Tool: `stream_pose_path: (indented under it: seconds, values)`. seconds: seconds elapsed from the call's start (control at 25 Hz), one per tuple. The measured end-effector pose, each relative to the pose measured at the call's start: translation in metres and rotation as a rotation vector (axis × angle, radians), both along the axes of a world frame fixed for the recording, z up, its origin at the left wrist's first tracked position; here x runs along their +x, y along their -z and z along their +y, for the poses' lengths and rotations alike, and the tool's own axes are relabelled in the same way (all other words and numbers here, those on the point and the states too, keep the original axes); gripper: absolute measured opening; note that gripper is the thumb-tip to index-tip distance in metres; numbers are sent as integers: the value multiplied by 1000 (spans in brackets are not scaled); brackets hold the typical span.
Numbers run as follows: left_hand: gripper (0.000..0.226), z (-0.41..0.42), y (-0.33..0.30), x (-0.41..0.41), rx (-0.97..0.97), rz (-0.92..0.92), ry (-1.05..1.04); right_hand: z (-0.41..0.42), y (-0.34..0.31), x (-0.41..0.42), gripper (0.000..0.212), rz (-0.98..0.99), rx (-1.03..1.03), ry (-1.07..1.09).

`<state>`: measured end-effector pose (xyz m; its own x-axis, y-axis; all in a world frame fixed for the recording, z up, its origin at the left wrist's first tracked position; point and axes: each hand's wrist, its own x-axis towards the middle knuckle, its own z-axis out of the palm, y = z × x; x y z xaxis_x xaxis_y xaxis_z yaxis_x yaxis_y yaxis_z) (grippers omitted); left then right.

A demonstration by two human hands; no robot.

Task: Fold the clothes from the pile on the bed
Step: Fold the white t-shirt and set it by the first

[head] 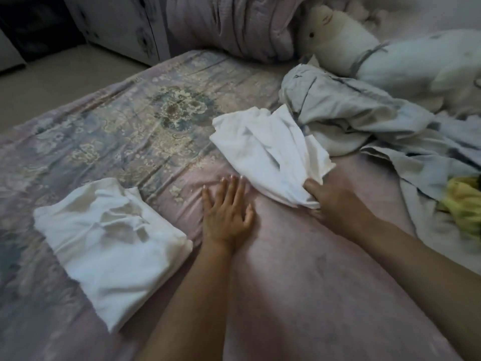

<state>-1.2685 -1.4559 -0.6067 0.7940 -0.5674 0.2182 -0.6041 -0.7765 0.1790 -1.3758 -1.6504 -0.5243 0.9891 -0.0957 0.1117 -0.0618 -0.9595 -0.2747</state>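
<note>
Lying crumpled on the pink sheet (299, 269) near the middle of the bed, a white garment (268, 152) is stretching its long axis diagonally, from its near end at the right hand (335, 204) up and away to the left, where its far end is pointing toward the floral part of the bedcover (125, 121). The right hand is gripping that near end, thumb on top and the bunched cloth hiding the other fingers (so how they are curling underneath cannot be told). The left hand (226, 212) is resting flat on the sheet just beside the garment's lower left edge, fingers (233, 185) straight and slightly spread, their tips sitting close to the cloth without clearly touching it. Farther left, well apart from both hands, a folded white garment (109, 246) is lying squarely on the bed. Behind the gripped piece, a heap of pale blue-grey clothes (351, 113) is spreading rightward, with something yellow (463, 204) lying at its near right edge. Beyond the heap, a plush toy (335, 35) is leaning against rumpled bedding (234, 24).
</note>
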Motion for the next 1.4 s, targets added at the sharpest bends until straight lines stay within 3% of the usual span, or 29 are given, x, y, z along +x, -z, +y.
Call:
stream_pose_path:
  seconds: [0.12,0.2,0.36,0.44,0.6,0.72,0.84,0.92,1.04,1.12,1.16,1.24,1.32,1.4]
  values:
    - [72,10,-11,-43,-93,-178,197,23,13,-109,25,6,-139,-84]
    - [68,13,-12,-94,-184,-286,471,38,27,-159,29,-50,-304,-155]
    - [33,9,-22,-168,-161,-475,975,68,35,-222,37,-221,-453,-256]
    - [16,24,-37,-197,-108,-507,1036,81,29,-260,42,-254,-499,-266]
    - [24,92,-32,-302,-77,-385,933,120,27,-356,52,-240,-489,-224]
    - [43,133,-23,-372,-29,-279,906,148,38,-425,43,-228,-473,-214]
    - [42,142,-43,-415,-44,-164,1011,157,41,-485,57,-40,-374,-160]
    - [40,137,-58,-427,-119,-113,1008,155,42,-509,57,94,-204,-86]
    - [46,112,-82,-423,-265,-20,691,151,28,-513,42,233,284,123]
    - [55,91,-92,-415,-117,6,517,148,23,-492,37,88,531,322]
    - [63,81,-91,-413,27,34,458,142,24,-477,32,5,519,432]
    - [88,64,-87,-407,161,319,248,127,26,-447,36,22,422,612]
    - [96,51,-79,-397,44,610,38,119,27,-423,51,192,430,704]
    - [82,44,-69,-390,8,616,4,119,30,-404,50,241,545,726]
